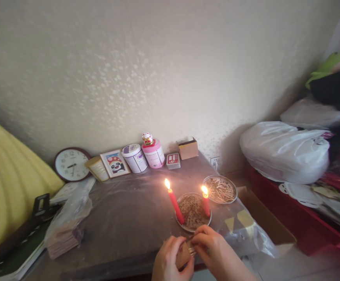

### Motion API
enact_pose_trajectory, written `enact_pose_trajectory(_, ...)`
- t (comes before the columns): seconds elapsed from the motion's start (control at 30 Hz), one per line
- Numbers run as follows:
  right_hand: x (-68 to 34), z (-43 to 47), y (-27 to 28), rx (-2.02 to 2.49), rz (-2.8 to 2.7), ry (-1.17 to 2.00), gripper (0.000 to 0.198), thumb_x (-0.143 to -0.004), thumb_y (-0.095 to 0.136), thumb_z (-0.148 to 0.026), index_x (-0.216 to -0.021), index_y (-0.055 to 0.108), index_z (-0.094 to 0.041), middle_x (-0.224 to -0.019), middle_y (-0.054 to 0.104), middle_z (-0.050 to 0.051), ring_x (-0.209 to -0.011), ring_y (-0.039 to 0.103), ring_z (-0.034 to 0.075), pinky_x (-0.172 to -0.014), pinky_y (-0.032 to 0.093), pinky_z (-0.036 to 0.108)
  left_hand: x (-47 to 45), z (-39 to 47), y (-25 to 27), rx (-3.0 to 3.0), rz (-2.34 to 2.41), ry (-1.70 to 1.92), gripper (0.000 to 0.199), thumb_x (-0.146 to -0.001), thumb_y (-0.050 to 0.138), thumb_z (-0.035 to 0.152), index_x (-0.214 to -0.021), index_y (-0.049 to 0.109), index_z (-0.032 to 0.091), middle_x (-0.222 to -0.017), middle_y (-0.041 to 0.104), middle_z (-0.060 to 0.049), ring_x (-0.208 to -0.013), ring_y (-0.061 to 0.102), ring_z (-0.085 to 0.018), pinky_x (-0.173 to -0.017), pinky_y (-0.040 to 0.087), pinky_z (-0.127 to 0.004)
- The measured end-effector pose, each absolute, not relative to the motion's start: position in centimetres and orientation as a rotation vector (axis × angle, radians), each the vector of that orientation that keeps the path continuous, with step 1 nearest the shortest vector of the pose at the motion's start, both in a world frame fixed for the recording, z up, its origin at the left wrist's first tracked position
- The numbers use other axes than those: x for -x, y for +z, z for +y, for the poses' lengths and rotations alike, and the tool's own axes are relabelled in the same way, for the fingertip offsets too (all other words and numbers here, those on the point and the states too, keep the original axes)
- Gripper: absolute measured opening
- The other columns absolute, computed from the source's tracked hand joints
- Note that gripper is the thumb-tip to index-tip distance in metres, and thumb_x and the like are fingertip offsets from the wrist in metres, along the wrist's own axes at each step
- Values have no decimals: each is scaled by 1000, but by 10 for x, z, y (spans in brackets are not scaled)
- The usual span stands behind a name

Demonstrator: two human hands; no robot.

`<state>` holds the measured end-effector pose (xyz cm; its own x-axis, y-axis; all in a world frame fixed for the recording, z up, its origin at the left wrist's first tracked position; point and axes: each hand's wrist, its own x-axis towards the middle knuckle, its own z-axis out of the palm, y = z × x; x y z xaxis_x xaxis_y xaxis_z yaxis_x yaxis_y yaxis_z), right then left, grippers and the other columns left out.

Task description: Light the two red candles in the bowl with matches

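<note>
In my left hand (167, 260), fingers closed round it, is a small brown matchbox (183, 256). Thin pale matchsticks (191, 250) stick out of its right end. My right hand (212, 249) pinches at these sticks; its fingertips partly cover them. Just beyond both hands lies a round metal dish (192, 214) filled with brown grains. A tall red candle (175, 206) leans at the dish's left side, lit. A shorter red candle (206, 206), also burning, stands at the right side.
Behind the dish sits a plate (235, 197) of loose matchsticks. Along the wall are a clock (72, 164), a framed panda picture (115, 163), two canisters (153, 155) and a cardboard box (188, 149). Bagged paper bundles (66, 242) lie left. White bags (283, 152) are piled right.
</note>
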<state>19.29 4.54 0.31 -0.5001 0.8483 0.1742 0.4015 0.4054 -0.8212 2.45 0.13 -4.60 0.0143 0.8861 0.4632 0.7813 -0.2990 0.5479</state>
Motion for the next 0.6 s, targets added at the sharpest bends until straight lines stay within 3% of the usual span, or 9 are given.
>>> enact_pose_trajectory(0.2, -193, 46, -8, 1151, -2307, 866, 28, -83, 46, -4, -71, 68, -17, -94, 63, 4, -70, 65, 13, -68, 48, 21, -31, 1, -50, -2154, 1810, 1070, 33, -59, 57, 11, -90, 62, 19, -77, 64, -5, -70, 64, -23, -64, 51, -35)
enact_pose_trajectory(0.37, -193, 45, -1, 1175, -2390, 752, 24, -87, 44, -6, -78, 65, -15, -96, 61, 6, -69, 65, 14, -66, 49, 22, -33, 1, -45, -2138, 1830, 1055, 31, -59, 57, 12, -90, 62, 18, -75, 64, -5, -69, 63, -23, -63, 51, -34)
enact_pose_trajectory(0.6, -193, 42, 1, 1084, -2313, 895, 25, -86, 47, -10, -78, 69, -19, -102, 61, 5, -74, 65, 13, -72, 48, 20, -33, 1, -46, -1948, 1902, 1031, 25, -61, 56, 18, -85, 63, 18, -74, 67, -7, -67, 65, -26, -62, 52, -37)
